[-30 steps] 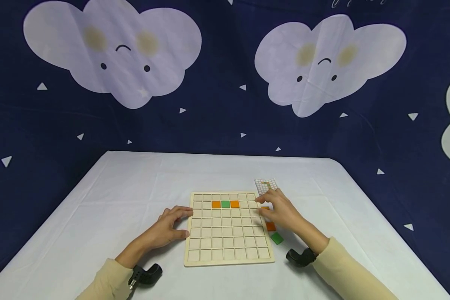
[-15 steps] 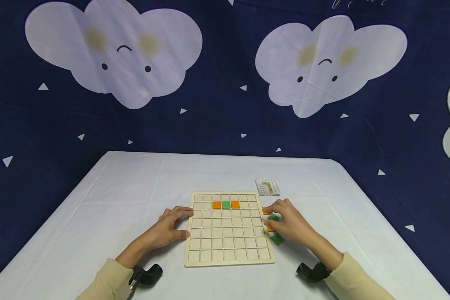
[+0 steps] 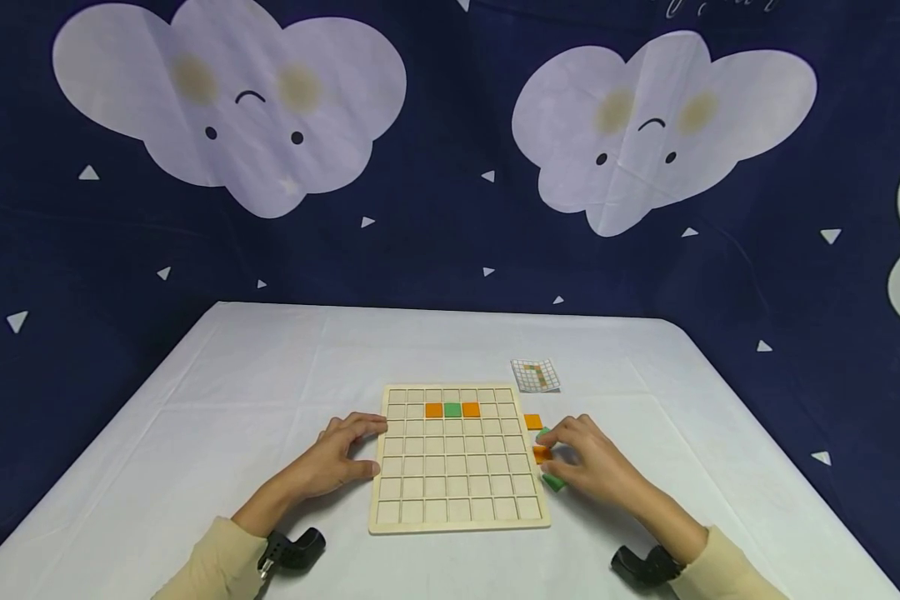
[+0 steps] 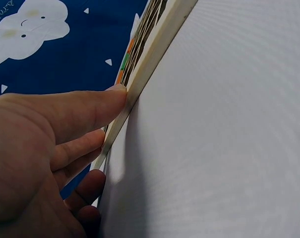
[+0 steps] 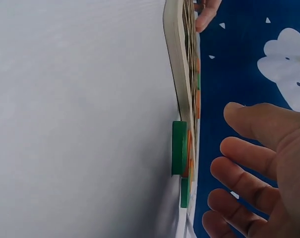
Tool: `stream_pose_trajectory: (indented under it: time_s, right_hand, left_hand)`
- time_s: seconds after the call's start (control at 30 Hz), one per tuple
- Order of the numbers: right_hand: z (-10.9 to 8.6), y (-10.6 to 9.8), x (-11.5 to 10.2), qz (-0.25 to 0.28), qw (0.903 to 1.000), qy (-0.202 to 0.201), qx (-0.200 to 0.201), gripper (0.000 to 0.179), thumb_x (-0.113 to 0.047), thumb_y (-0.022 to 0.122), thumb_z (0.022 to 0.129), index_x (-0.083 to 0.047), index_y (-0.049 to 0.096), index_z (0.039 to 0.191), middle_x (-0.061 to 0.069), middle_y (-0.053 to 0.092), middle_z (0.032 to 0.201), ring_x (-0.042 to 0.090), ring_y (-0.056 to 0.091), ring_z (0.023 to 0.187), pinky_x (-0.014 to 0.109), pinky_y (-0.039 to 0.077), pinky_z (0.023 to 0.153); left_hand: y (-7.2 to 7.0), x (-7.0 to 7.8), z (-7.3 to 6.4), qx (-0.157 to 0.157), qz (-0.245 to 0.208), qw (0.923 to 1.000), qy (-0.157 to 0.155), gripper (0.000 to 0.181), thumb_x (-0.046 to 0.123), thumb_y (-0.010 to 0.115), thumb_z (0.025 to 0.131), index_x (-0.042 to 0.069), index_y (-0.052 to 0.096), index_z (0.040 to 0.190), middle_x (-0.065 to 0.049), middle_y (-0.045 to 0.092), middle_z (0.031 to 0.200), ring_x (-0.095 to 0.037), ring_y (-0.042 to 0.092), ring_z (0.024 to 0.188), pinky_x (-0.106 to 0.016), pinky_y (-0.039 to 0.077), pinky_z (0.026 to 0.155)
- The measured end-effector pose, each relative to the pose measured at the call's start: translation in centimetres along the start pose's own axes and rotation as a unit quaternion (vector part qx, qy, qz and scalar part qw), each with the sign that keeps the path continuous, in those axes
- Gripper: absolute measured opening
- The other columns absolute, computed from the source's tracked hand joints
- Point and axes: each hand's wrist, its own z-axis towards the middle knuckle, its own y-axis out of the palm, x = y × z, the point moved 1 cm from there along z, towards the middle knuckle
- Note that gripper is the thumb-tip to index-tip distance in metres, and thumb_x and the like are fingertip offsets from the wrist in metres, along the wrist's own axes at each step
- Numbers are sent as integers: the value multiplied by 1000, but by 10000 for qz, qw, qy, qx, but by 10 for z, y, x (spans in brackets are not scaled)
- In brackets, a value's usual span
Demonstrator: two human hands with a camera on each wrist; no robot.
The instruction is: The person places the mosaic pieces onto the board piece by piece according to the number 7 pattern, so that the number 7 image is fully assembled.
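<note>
A wooden grid board [image 3: 456,487] lies on the white table, with two orange tiles [image 3: 434,410] and a green tile [image 3: 452,410] between them in one row near its far side. My left hand [image 3: 333,454] touches the board's left edge with extended fingers and thumb. Beside the right edge, my right hand [image 3: 591,462] hovers over the loose tiles, thumb and fingers apart, holding nothing. The near loose green tile [image 5: 179,148] shows in the right wrist view. An orange tile [image 3: 542,454] and another green tile [image 3: 543,432] are partly hidden by the fingers.
Another orange tile [image 3: 532,422] lies by the board's upper right edge. A small card printed with a coloured grid pattern [image 3: 536,376] lies beyond the board's far right corner. White cloth [image 3: 270,358] covers the table, and a dark blue cloud-print curtain [image 3: 450,250] hangs behind it.
My right hand has moved from the board's upper right edge near the card, back toward me and rightward over the loose tiles. The card is uncovered. My left hand stays put.
</note>
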Motion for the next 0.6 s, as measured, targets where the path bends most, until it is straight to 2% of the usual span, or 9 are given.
stream_pose_trajectory:
  time_s: [0.23, 0.6]
  right_hand:
    - [-7, -1, 3, -14, 9996, 178, -218, 25, -26, 76, 75, -24, 70, 100, -16, 60, 100, 3, 42, 91, 26, 40, 77]
    - [-15, -2, 7, 33, 9980, 124, -616, 25, -26, 75, 75, -27, 70, 99, -16, 59, 101, 2, 38, 90, 21, 35, 74]
  left_hand:
    - [-1, 1, 0, 7, 26, 10000, 34, 54, 16, 74, 77, 11, 57, 128, -2, 47, 142, -18, 38, 114, -45, 25, 98]
    - [-1, 1, -1, -17, 50, 10000, 8, 54, 17, 75, 77, 12, 57, 128, -1, 46, 142, -17, 38, 112, -42, 26, 96]
